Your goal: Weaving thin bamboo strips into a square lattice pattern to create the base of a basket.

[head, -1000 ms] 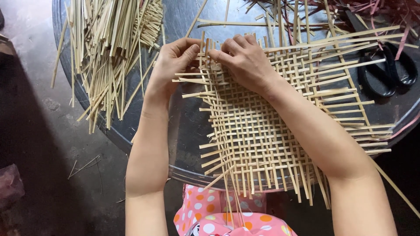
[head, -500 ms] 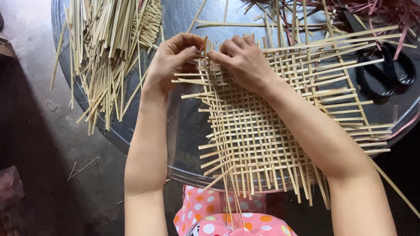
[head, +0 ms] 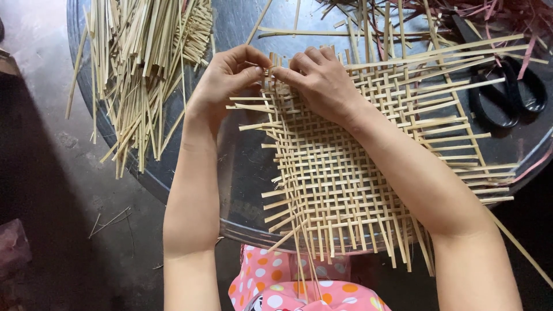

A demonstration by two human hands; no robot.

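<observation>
The woven mat (head: pixel 351 167) of pale bamboo strips lay flat on the round metal table (head: pixel 247 173), its near edge hanging over the rim toward the person's lap. Both hands worked at the mat's far left corner. The left hand (head: pixel 227 78) had thumb and forefinger pinched together on the end of a strip at the mat's edge, and the right hand (head: pixel 319 78) lay palm-down on the weave just beside it, fingertips pressing the crossing strips; the two hands were almost touching. It looked like the step of seating one strip into the lattice at that corner, threading it over and under its neighbours. By the look of it, the next move would call for holding the crossing strips down with the right hand while sliding the pinched strip tight against the row beside it, so the gaps stayed even.

A loose pile of strips (head: pixel 144 63) lay on the far left of the table, well apart from the mat but within reach of the left hand. Black scissors (head: pixel 504 95) rested at the far right, partly under long strip ends that stuck out of the mat. Reddish strips (head: pixel 495 14) lay tangled at the far right edge. The free strip ends bristling around the corner crowded the fingers and could snag the strip being worked.
</observation>
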